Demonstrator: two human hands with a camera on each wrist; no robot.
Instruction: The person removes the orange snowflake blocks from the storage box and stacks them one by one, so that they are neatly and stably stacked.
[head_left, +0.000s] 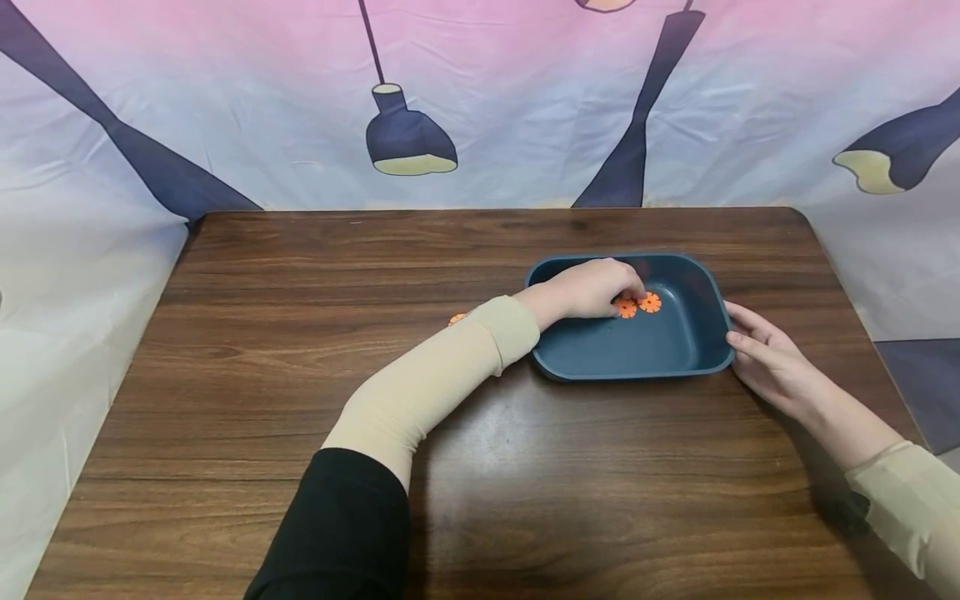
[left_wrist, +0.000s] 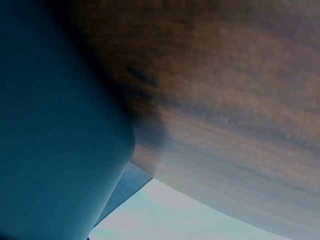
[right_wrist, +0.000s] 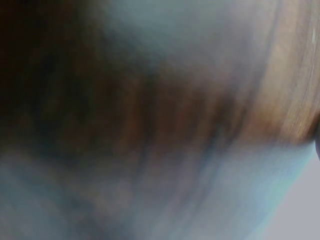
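Note:
A dark blue-green rectangular bin [head_left: 630,354] stands on the table, right of centre. My left hand [head_left: 588,287] reaches over its left rim with fingers bent down inside. Between thumb and fingertips it pinches an orange notched disc [head_left: 626,309]. Another orange disc [head_left: 649,302] lies just right of these fingertips on the bin floor. Against the bin's right end, outside, my right hand [head_left: 772,362] rests with fairly straight fingers and the thumb at the rim. The left wrist view shows the bin's outer wall [left_wrist: 55,135] up close; the right wrist view is mostly blur.
Left of the bin, one orange piece [head_left: 456,319] peeks out on the wooden table [head_left: 262,375], mostly hidden behind the left sleeve [head_left: 420,392]. A printed cloth [head_left: 495,108] hangs behind the table's far edge and along both sides.

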